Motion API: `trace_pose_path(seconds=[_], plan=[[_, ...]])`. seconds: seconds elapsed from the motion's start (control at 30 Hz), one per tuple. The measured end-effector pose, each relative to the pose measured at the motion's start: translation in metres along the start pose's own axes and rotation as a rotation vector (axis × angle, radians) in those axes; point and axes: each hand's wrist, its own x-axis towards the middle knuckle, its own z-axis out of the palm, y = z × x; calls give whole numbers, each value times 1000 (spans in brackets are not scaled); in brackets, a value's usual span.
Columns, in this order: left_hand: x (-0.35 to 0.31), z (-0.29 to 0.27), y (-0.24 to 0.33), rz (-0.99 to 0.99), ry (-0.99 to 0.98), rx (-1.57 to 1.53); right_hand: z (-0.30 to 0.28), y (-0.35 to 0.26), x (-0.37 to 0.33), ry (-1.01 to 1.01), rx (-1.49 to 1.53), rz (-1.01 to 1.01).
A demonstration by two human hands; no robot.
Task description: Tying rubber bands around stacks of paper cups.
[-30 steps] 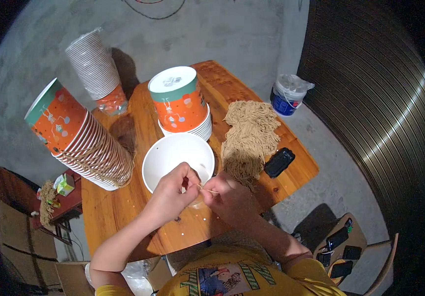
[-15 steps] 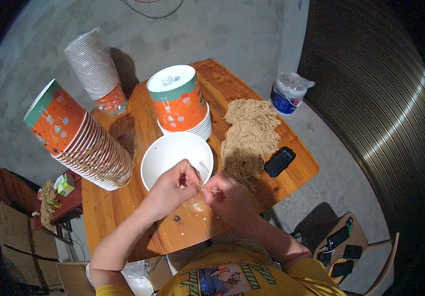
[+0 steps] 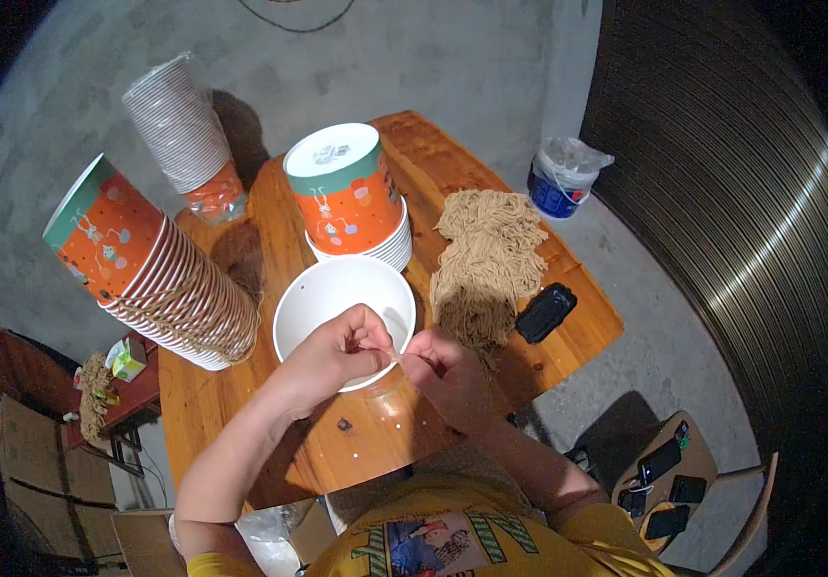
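Left hand [image 3: 335, 360], short tan cord strand [image 3: 395, 356] and right hand [image 3: 452, 379], set over the near right rim of a white paper bowl [image 3: 322, 298].

Left to right: a stack of orange-and-green paper tubs [image 3: 116, 236], cord draped along its side; the bowl, mouth upward, partly covered by the left hand, whose thumb and index finger pinch the strand; the strand, its visible span crosswise, dipping slightly rightward, equally near both hands; the right hand, fingertips pinched on the strand's other side, its free ends too small to make out; the tan cord hank [image 3: 491, 245], just beyond the right hand, long axis pointing away from the person.
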Motion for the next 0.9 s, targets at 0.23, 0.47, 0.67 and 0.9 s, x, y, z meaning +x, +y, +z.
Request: trace_pose_path(seconds=[0.23, 0.47, 0.67, 0.9], plan=[[3, 0, 2, -75, -7, -94, -1, 14, -1, 193, -386, -365], [2, 2, 2, -57, -15, -129, -11, -2, 3, 92, -623, -655], [0, 4, 3, -41, 2, -59, -7, 1, 4, 159, -660, -712], [0, 6, 0, 24, -7, 7, -7, -5, 3, 109, -641, -577]])
